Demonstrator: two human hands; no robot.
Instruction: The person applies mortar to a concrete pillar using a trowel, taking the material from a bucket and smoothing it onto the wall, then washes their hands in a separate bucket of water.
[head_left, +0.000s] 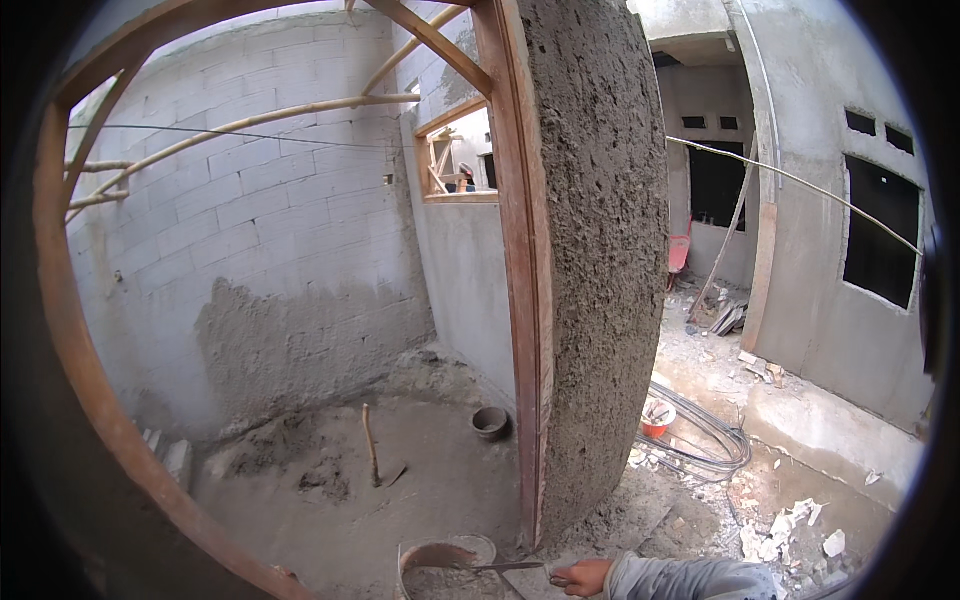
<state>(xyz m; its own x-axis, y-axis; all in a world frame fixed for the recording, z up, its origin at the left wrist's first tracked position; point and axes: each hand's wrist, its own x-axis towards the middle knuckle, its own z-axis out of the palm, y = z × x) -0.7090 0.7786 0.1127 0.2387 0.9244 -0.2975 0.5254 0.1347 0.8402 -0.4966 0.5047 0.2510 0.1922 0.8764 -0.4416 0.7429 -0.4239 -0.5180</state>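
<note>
From the lower right edge my right arm reaches in, in a grey sleeve, and my right hand (583, 577) is closed on the handle of a trowel (508, 567). The trowel's thin metal part points left, over a round bucket (490, 546) at the bottom middle. Grey wet mortar shows inside the bucket, and its lower part is cut off by the picture's edge. My left hand is not in view. Right behind the bucket rises a wall end (600, 250) coated in rough, wet-looking plaster, beside a wooden door frame (520, 300).
Beyond the frame, a hoe (371, 445) stands with its handle up on the sandy floor, near a dark bucket (490, 424). To the right lie coiled hose (735, 455), an orange-red pail (657, 418) and broken rubble (780, 530). Bamboo poles (270, 118) cross the block wall (250, 210).
</note>
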